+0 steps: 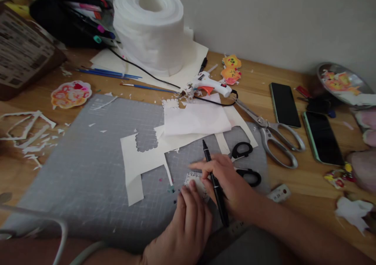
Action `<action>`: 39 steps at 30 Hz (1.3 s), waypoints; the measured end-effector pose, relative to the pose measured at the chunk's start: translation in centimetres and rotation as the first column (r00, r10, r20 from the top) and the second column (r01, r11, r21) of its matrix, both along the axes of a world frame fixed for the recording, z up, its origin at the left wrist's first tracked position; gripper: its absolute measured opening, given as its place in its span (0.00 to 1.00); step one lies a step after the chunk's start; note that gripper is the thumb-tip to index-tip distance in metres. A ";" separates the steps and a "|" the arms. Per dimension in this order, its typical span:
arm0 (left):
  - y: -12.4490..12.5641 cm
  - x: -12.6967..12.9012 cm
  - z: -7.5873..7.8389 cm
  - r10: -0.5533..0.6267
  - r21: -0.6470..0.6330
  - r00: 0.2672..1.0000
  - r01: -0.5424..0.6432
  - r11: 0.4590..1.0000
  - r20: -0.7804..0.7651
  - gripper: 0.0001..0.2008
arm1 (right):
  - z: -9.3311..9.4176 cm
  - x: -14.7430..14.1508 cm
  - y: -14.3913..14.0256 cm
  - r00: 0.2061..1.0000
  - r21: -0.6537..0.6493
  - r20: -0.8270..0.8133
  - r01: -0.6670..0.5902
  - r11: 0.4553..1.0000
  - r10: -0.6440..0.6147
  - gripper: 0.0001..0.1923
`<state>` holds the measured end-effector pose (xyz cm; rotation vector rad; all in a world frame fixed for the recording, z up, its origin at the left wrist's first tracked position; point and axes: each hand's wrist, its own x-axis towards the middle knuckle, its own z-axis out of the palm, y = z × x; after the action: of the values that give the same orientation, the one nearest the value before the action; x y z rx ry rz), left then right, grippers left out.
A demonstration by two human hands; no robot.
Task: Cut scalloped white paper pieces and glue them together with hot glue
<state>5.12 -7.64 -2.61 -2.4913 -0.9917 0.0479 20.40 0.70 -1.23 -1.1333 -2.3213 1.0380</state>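
At the lower centre of the frame, the left hand (188,222) is laid flat, fingers loosely spread, its fingertips pressing a small scalloped card (196,180) onto the grey cutting mat (88,171), apparently to keep it from sliding. Just right of it, the right hand (226,178) is closed around a black pen (215,186), tip raised and pointing up the frame, index finger stretched leftward over the card. Behind the hand, black-handled scissors (245,163) are partly hidden. Farther up, at mid-frame, cream paper (138,159) with a scalloped hole is overlapped by white sheets (196,120). To the right, steel shears (273,135) and two phones (302,120) are laid on the wooden table (293,178). At the top, a glue gun (210,84) and a tissue roll (149,29) are seen.
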 end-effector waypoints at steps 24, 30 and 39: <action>0.4 0.1 0.2 -0.012 0.042 0.998 0.009 0.999 0.060 0.19 | -0.6 0.0 -0.1 0.994 0.004 -0.111 0.015 1.000 -0.014 0.08; 0.5 0.0 0.0 -0.016 0.050 0.999 0.013 0.999 0.052 0.20 | -0.4 -0.2 0.0 0.993 0.016 -0.118 0.011 1.000 -0.009 0.12; 0.5 0.1 0.0 -0.027 0.054 0.998 0.023 0.998 0.065 0.20 | -0.3 -0.2 0.2 0.993 -0.031 -0.111 -0.042 0.999 0.038 0.09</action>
<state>5.18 -7.09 -2.57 -2.4702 -0.9754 -0.0683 20.20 0.93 -1.56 -1.0187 -2.2569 1.1285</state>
